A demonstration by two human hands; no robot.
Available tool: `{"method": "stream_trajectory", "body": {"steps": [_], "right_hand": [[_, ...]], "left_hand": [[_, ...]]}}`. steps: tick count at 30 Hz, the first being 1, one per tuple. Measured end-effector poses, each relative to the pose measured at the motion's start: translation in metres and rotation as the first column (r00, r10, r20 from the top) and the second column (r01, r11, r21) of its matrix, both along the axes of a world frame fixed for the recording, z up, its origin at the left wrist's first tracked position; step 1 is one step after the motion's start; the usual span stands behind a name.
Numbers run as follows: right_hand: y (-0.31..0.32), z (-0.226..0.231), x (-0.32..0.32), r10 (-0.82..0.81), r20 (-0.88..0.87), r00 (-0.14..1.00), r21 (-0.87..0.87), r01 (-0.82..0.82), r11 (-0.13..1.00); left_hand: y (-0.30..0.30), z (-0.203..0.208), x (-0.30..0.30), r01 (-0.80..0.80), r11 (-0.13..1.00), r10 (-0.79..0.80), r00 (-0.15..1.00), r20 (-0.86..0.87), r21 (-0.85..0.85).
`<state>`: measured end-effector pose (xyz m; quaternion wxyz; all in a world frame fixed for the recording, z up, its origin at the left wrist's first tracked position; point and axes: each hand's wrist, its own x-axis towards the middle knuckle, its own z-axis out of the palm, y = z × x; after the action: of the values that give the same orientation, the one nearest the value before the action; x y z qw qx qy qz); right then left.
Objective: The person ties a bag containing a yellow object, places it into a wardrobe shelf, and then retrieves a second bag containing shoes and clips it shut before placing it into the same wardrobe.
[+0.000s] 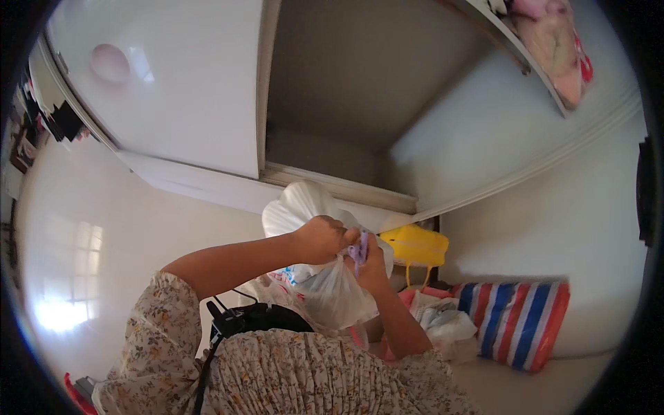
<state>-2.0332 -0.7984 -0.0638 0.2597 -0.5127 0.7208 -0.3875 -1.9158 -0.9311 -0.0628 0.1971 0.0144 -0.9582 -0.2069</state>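
The white bag (335,299) was held up before the wardrobe's lower edge (339,187), its bunched plastic and purple strip (358,250) clamped by the fingers of the left hand (322,240) and right hand (372,264). By hard tugging, the thin plastic could be torn.

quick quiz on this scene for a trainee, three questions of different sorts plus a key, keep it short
1. True or false: the left hand is touching the white plastic bag.

2. Multiple choice: in the picture, where does the striped bag lie relative to the yellow bag?
A) Above and to the left
B) Below and to the right
C) Straight above

3. Fill the gap: the small item at the fingers of the right hand is ____ in colour.

Key:
1. True
2. B
3. Light purple
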Motion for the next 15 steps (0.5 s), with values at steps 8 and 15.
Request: {"method": "stream_trajectory", "body": {"steps": [8, 15], "right_hand": [[-0.024, -0.003, 0.005, -0.248, -0.339, 0.907, -0.136, 0.214, 0.967], [-0.122, -0.027, -0.046, -0.296, 0.025, 0.955, -0.268, 0.291, 0.918]], "left_hand": [[-0.031, 0.016, -0.038, 0.134, 0.984, -0.144, 0.986, -0.079, -0.114], [-0.114, 0.027, -0.038, 0.035, 0.999, -0.039, 0.990, -0.138, -0.033]]}}
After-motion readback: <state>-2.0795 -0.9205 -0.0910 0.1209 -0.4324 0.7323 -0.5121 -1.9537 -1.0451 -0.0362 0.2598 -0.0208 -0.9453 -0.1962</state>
